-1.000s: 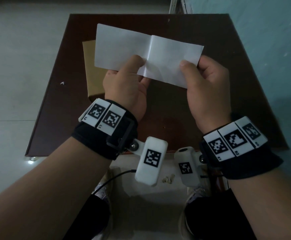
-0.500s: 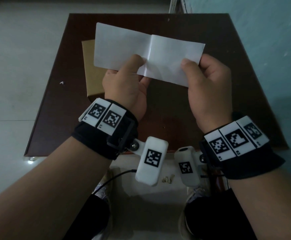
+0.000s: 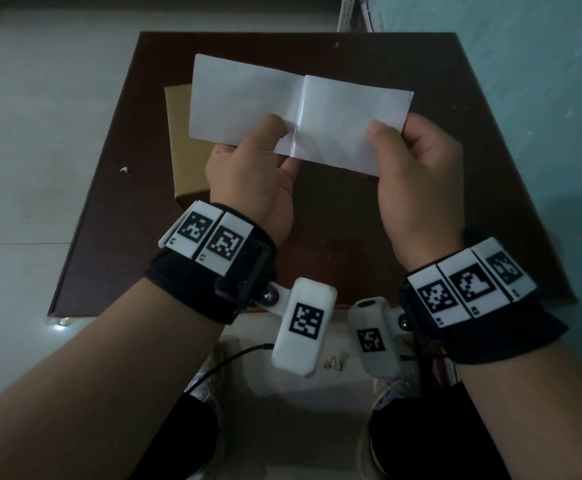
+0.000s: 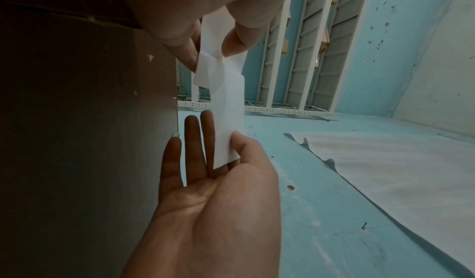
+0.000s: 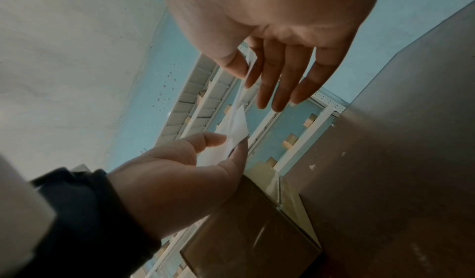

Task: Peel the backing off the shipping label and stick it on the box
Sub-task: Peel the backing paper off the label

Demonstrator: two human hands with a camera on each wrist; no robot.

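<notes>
we see the shipping label (image 3: 265,98) held up in the air between both hands, above the middle of the dark brown counter (image 3: 456,133) and touching nothing but fingers. the left hand (image 3: 251,188) pinches its lower edge near the centre crease, thumb on the near face and fingers behind; the right hand (image 3: 417,188) pinches the lower right corner the same way, thumb on top. in the left wrist view a small flap of the sheet stands loose where the right hand's thumb and finger grip it, though we cannot tell whether that is backing or label. we count one label sheet, with a vertical crease dividing it into two panels, one box, and two hands, both grasping the sheet. the sheet's long axis runs left to right across the counter, the left end a little farther from us than the right, so it slants down toward the right; its broad face is turned toward us. the box (image 3: 182,150), tan cardboard, lies flat on the counter toward its left edge, partly behind the label's left panel and the left hand, well below the sheet.
</notes>
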